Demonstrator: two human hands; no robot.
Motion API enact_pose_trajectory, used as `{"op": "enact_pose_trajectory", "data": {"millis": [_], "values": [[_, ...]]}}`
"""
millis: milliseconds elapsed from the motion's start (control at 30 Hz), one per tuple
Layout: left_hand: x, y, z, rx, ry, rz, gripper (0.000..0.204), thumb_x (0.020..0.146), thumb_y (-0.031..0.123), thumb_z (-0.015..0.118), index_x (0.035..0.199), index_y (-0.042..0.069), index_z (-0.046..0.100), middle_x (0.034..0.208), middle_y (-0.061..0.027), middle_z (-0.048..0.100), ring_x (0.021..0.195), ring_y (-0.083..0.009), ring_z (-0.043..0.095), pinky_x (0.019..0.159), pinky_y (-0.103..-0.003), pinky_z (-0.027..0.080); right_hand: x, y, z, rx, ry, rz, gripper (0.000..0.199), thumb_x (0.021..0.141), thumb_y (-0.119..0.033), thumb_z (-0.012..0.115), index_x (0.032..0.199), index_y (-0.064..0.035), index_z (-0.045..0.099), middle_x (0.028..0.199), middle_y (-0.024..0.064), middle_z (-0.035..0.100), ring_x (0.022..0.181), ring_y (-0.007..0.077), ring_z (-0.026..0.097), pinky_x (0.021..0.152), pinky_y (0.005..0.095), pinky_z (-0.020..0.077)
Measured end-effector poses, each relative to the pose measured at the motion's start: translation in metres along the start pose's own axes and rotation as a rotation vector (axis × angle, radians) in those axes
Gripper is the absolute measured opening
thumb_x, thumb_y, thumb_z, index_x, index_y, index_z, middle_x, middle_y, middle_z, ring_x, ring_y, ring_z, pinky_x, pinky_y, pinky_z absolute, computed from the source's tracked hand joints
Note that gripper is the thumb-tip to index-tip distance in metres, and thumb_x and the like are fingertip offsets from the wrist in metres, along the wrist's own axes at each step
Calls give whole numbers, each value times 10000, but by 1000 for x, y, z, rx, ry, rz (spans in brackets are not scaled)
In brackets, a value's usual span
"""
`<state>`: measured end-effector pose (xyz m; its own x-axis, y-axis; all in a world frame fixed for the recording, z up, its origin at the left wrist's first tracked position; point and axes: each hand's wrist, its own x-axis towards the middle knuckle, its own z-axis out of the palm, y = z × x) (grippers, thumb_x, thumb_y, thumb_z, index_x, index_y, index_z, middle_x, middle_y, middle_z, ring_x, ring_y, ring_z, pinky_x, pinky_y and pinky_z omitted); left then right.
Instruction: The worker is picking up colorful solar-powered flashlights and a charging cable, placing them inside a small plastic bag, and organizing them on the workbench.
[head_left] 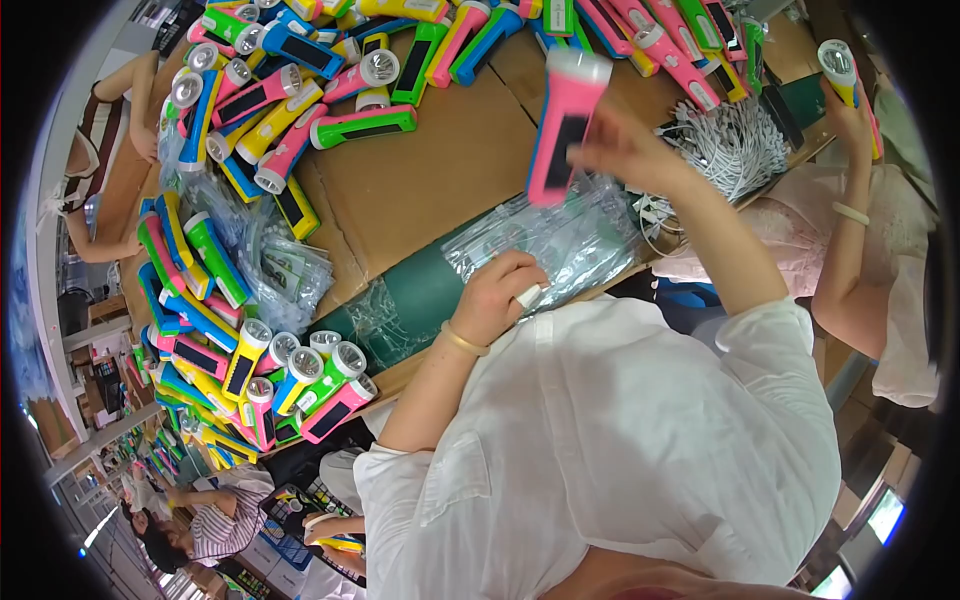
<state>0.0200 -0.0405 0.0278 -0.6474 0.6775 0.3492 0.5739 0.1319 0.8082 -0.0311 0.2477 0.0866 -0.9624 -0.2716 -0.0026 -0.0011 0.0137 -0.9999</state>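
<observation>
My right hand [630, 150] is raised over the table, its fingers closed on a pink and blue flashlight [552, 160] with a dark panel and a white head pointing away from me. Close to my chest, my left hand [500, 293] is curled around a small white piece [529, 296], only part of which shows. Clear plastic bags [585, 245] lie flat just beyond my left hand, beneath the raised flashlight. Right of them sits a heap of white cables [735, 150].
Colourful flashlights pile up at the far left [260, 100], along the far edge [490, 40] and at the near left [250, 375]. Small packets in clear bags [285, 265] lie between the left piles. Cardboard [400, 190] covers the table. A co-worker's hand [850, 115] holds a flashlight at right.
</observation>
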Motion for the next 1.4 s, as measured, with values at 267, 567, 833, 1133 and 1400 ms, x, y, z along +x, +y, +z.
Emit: {"op": "enact_pose_trajectory", "data": {"millis": [267,567,833,1133,1400], "values": [[-5,6,-3,-13,169,-38,245,732,-83,662,927,52,724,935,-108,659,851,-278,658,736,-347,538,-48,-22,36,-847,-403,163,511,843,-184,774,1289,-54,561,1143,203,649,1063,382,645,901,466,518],[-3,15,-15,-89,58,13,118,772,37,802,866,52,732,933,-87,607,831,-240,610,727,-328,500,-64,-11,66,-1245,-574,-23,290,835,-142,675,1109,-49,663,944,170,711,1000,356,679,839,464,553],[-1,3,-13,36,73,-34,190,786,29,792,925,30,662,939,-113,619,850,-284,609,740,-358,499,-80,-9,16,-1138,-5,72,235,855,-282,727,996,-94,730,958,99,662,915,325,673,751,437,556],[1,0,-14,60,23,-16,188,785,15,767,934,24,654,1018,-125,651,957,-338,617,830,-412,520,-129,-1,-7,-1294,12,470,234,899,-285,708,848,-57,713,786,149,702,771,368,690,689,465,534],[-14,1,-14,184,64,-98,158,840,66,746,962,13,661,1214,-150,679,1136,-394,629,963,-453,523,-110,-107,6,-496,269,113,157,1005,-120,616,918,4,576,792,-2,513,720,67,452,633,248,369]]}}
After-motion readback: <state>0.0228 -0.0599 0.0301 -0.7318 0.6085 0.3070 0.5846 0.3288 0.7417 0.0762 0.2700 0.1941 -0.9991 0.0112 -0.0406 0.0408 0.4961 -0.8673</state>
